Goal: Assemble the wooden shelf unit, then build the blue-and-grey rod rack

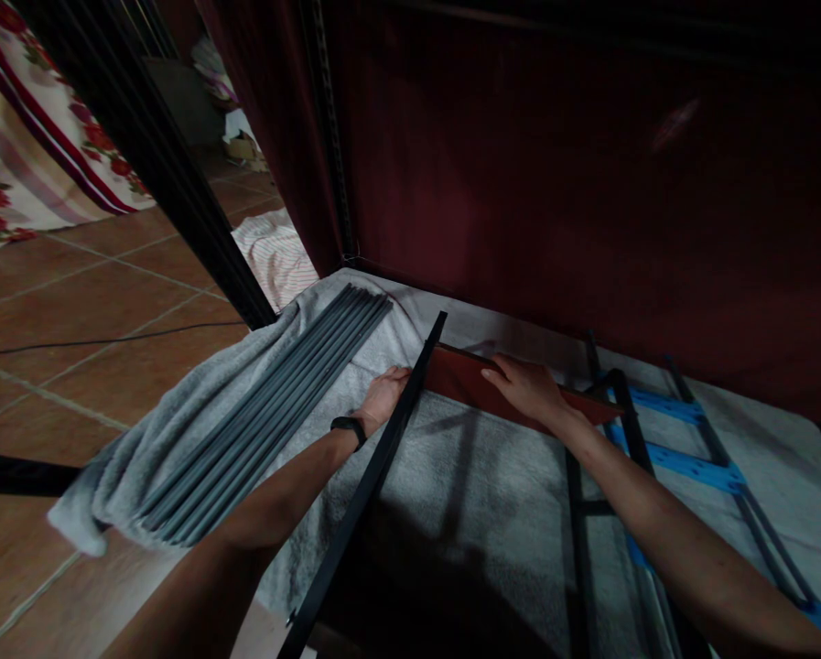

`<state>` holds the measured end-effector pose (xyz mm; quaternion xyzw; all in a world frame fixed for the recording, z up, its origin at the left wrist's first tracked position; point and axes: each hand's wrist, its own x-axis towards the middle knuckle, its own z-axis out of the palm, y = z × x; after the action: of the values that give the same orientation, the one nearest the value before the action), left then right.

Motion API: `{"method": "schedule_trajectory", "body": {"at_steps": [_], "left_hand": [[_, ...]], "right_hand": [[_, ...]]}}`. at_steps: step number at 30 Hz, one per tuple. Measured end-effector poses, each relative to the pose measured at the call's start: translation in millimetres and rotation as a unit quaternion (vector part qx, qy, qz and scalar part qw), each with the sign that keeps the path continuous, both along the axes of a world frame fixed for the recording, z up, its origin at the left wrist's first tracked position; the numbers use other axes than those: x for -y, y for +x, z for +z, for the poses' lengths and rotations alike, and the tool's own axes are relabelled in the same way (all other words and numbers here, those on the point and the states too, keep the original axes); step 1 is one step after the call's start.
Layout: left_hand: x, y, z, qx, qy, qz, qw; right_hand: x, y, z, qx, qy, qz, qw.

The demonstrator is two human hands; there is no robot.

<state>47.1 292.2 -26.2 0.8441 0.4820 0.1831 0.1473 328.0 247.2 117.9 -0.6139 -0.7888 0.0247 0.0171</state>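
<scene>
Dark red backdrop (520, 183) fills the upper R, rising along the far edge of a gray towel (492, 467). Brown tiled floor (94, 284) spreads on the L. The towel carries the work; its L edge drapes toward the floor, & its near middle is in deep shadow. A black post (149, 165) slants down to the towel's far L side.

By the towel's R side is a black frame w/ blue crosspieces (695, 469), at least 2 in view. A bundle of gray rods (265, 421) lies along the L edge. Btwn rods & bar, a narrow strip of towel shows; more shows btwn board & backdrop, plus a wider patch on the near side of the board, up to the frame.

1 black bar (369, 480) slants from the near edge toward the far edge, crossing in front of the L end of a reddish-brown board (458, 380). The board's R end overlaps the frame in view; can't tell if they touch.

R hand (526, 389) grips the board's upper edge, thumb on the near face, fingers over the top. L hand (383, 394), w/ a black wristband (348, 427), is at the bar's L side, close to the board's L end; its fingertips are hidden behind the bar, so can't tell what they grip.
</scene>
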Motion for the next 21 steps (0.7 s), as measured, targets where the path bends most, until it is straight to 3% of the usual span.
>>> {"method": "schedule_trajectory", "body": {"at_steps": [12,21], "left_hand": [[4.5,2.4,8.6,0.022,-0.029,0.037,0.999],[3.2,2.3,6.7,0.033,-0.020,0.015,0.999]], "right_hand": [[-0.4,-0.4,-2.4,-0.004,0.013,0.001,1.000],[0.8,-1.4,-1.9,0.007,0.016,-0.005,1.000]]}}
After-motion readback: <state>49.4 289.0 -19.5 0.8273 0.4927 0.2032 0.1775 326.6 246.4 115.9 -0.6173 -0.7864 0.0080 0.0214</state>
